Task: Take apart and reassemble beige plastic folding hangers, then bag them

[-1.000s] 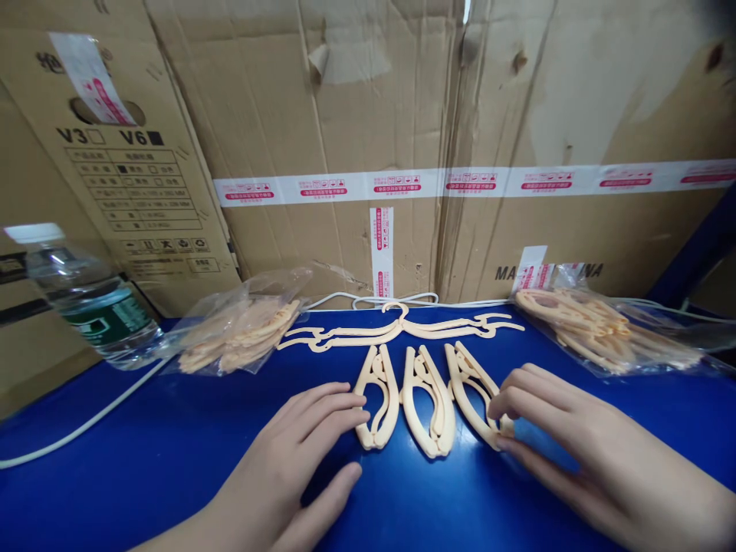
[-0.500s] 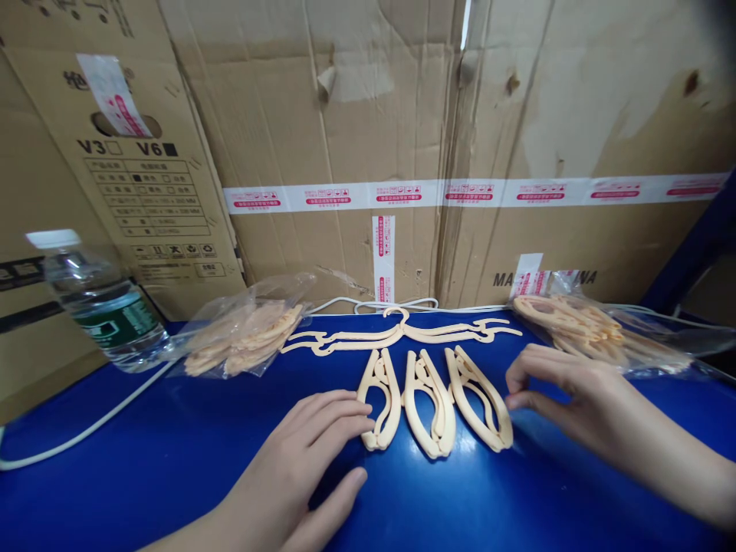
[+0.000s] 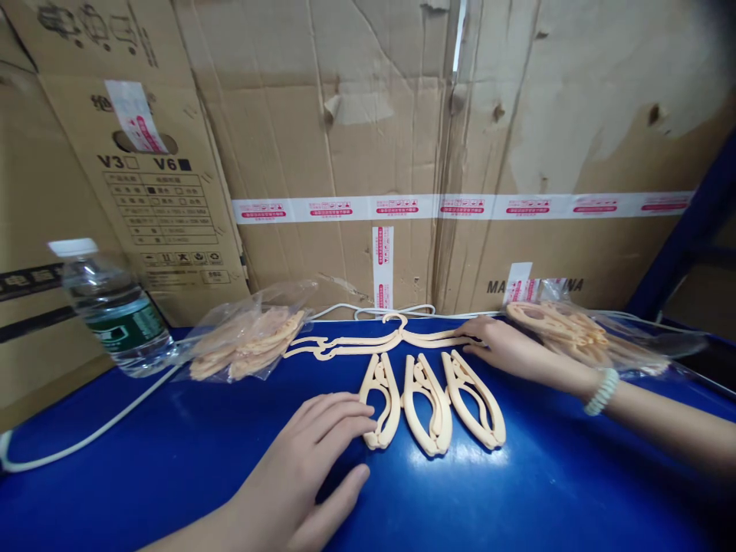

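Three folded cream plastic hangers (image 3: 435,399) lie side by side on the blue table (image 3: 172,452). My left hand (image 3: 304,468) rests flat on the table, fingers stretched out, their tips touching the leftmost folded hanger (image 3: 380,399). Behind them an unfolded cream hanger (image 3: 373,341) lies spread across the table. My right hand (image 3: 509,351) has reached out onto the right arm of that unfolded hanger, fingers on it; whether it grips is unclear. A white bead bracelet (image 3: 601,391) is on that wrist.
A clear bag of cream hangers (image 3: 244,337) lies at the left, another bag of hangers (image 3: 575,333) at the right. A water bottle (image 3: 115,310) stands far left. A white cable (image 3: 86,437) runs along the table. Cardboard boxes (image 3: 402,153) wall off the back.
My right hand left the rightmost folded hanger and moved back and left onto the unfolded hanger's right arm. My left hand stayed put. The camera tilted up slightly.
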### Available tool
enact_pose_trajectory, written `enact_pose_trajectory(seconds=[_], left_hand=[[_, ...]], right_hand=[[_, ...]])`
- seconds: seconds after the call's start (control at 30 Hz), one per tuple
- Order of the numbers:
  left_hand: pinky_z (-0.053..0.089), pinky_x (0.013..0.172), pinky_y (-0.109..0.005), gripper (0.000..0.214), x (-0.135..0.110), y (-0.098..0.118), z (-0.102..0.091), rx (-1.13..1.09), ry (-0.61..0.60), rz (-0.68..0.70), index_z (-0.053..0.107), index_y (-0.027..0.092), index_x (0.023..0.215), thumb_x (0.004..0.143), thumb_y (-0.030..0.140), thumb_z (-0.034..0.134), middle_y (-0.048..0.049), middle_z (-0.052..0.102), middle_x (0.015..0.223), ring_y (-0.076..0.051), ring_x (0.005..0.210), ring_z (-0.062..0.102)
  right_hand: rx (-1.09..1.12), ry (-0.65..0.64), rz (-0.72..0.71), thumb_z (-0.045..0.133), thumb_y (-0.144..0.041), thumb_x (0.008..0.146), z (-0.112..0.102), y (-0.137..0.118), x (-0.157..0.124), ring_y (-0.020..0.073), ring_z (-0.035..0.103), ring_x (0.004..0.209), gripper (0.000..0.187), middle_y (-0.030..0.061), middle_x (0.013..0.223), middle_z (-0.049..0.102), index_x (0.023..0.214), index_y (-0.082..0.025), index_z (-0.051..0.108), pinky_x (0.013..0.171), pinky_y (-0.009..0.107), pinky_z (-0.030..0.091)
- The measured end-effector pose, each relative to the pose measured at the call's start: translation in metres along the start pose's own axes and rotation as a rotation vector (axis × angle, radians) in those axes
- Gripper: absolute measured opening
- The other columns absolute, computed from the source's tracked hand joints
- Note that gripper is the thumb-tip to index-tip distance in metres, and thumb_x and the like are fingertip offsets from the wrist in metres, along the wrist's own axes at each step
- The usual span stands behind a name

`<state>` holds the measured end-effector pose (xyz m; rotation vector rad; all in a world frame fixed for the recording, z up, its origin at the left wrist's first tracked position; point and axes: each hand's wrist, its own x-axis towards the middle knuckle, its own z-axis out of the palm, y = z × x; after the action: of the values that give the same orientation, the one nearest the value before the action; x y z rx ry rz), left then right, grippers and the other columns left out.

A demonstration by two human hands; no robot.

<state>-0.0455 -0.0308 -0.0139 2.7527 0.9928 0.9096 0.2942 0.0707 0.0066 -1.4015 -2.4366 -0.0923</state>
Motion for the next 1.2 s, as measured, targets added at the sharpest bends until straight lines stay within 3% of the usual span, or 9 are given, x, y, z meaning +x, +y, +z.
enact_pose_trajectory(seconds=[0.17,0.33,0.43,0.57,0.7,0.87,1.0,1.1,1.2], left_hand=[[0.051,0.099,-0.041,0.032,0.000,0.000,-0.001,-0.002,0.014,0.006,0.060,0.025,0.113,0.083,0.018,0.054,-0.0068,0.068,0.118,-0.025,0.113,0.061],[0.053,0.098,-0.039,0.029,0.000,-0.001,-0.002,-0.051,0.036,-0.028,0.060,0.026,0.112,0.084,0.019,0.054,-0.0053,0.068,0.117,-0.024,0.114,0.061],[0.052,0.100,-0.040,0.028,0.001,-0.001,-0.003,-0.105,0.031,-0.091,0.061,0.027,0.112,0.086,0.020,0.054,-0.0049,0.067,0.118,-0.023,0.115,0.060],[0.051,0.101,-0.043,0.029,0.003,-0.008,-0.003,-0.215,0.022,-0.237,0.060,0.027,0.118,0.090,0.026,0.054,-0.0060,0.065,0.125,-0.024,0.117,0.061],[0.053,0.097,-0.043,0.039,0.004,-0.028,0.006,-0.465,0.130,-0.468,0.054,0.025,0.129,0.092,0.035,0.053,-0.0098,0.063,0.131,-0.026,0.119,0.062],[0.052,0.099,-0.043,0.068,0.008,-0.041,0.012,-0.747,0.190,-0.689,0.031,0.015,0.145,0.088,0.041,0.056,-0.0216,0.047,0.144,-0.030,0.119,0.061],[0.053,0.097,-0.041,0.082,0.008,-0.029,0.009,-0.818,0.273,-0.658,0.020,0.025,0.150,0.083,0.044,0.064,-0.0168,0.041,0.148,-0.029,0.114,0.062],[0.050,0.099,-0.039,0.075,0.006,-0.017,0.004,-0.809,0.180,-0.586,0.024,0.032,0.150,0.086,0.041,0.062,-0.0097,0.051,0.141,-0.024,0.107,0.064],[0.049,0.097,-0.035,0.059,0.007,-0.010,0.000,-0.714,0.063,-0.556,0.041,0.034,0.143,0.087,0.039,0.060,-0.0055,0.059,0.131,-0.022,0.104,0.063]], right_hand=[[0.006,0.027,0.010,0.051,-0.020,0.091,0.006,0.000,0.006,0.0234,0.064,0.088,0.017,0.0107,0.089,0.069,0.084,-0.016,0.067,0.081,0.037,0.051],[0.040,0.062,0.044,0.048,-0.027,0.093,-0.009,-0.004,-0.005,0.0174,0.062,0.064,0.015,0.0045,0.073,0.067,0.084,-0.018,0.057,0.060,0.028,0.048],[0.023,0.161,0.052,0.049,-0.032,0.094,-0.021,-0.007,-0.021,0.0163,0.056,0.055,0.016,-0.0001,0.062,0.059,0.082,-0.021,0.050,0.051,0.027,0.041],[0.067,0.266,0.079,0.048,-0.035,0.095,-0.032,-0.016,-0.046,0.0177,0.055,0.060,0.021,0.0022,0.066,0.057,0.078,-0.023,0.049,0.055,0.029,0.044],[0.219,0.303,0.125,0.053,-0.039,0.093,-0.030,-0.020,-0.065,0.0171,0.057,0.060,0.021,0.0037,0.070,0.059,0.081,-0.022,0.054,0.055,0.029,0.048],[0.273,0.284,0.099,0.054,-0.040,0.093,-0.025,-0.018,-0.073,0.0190,0.064,0.072,0.020,0.0075,0.084,0.068,0.094,-0.020,0.060,0.060,0.028,0.051],[0.232,0.330,0.037,0.057,-0.040,0.091,-0.024,-0.026,-0.075,0.0175,0.065,0.067,0.019,0.0041,0.084,0.070,0.098,-0.023,0.064,0.054,0.025,0.051],[0.255,0.267,-0.001,0.055,-0.037,0.093,-0.024,-0.037,-0.077,0.0185,0.067,0.072,0.016,0.0034,0.086,0.072,0.098,-0.025,0.065,0.060,0.027,0.055],[0.306,0.190,-0.003,0.052,-0.036,0.095,-0.023,-0.049,-0.079,0.0181,0.068,0.073,0.017,0.0032,0.087,0.072,0.100,-0.025,0.064,0.061,0.027,0.056]])
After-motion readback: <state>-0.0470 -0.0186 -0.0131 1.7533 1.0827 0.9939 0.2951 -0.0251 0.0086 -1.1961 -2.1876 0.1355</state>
